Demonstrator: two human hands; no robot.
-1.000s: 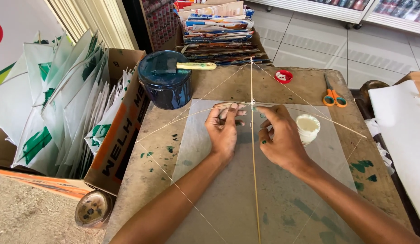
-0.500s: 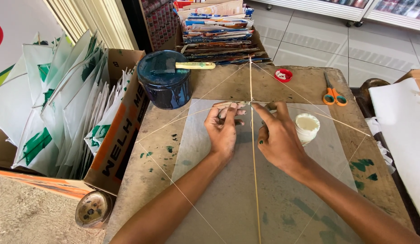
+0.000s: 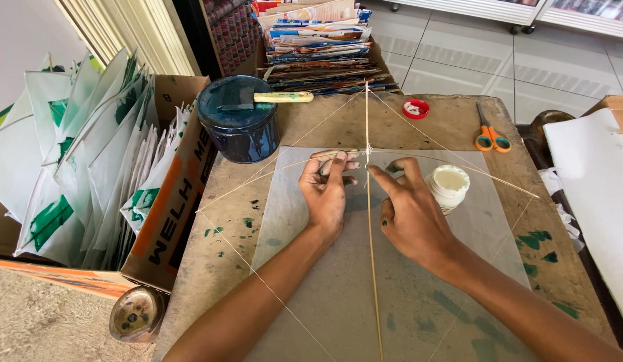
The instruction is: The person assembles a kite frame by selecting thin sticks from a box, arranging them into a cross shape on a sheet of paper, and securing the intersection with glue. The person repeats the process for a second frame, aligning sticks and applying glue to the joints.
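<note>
Thin bamboo sticks cross on grey paper mid-counter. The left hand lies flat, pressing there; the right hand pinches loosely. At two o'clock, the glue pot could tip if bumped; sticks could slip.

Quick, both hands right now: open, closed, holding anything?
Left hand: open, fingers flat on the curved cross stick.
Right hand: fingertips pinched beside the upright stick near the knot; grip unclear.

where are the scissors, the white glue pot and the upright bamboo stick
scissors [image 3: 490, 137], head view, on the orange handles
white glue pot [image 3: 448, 186], head view, on its open top
upright bamboo stick [image 3: 372, 255], head view, mid-length between the hands
</note>
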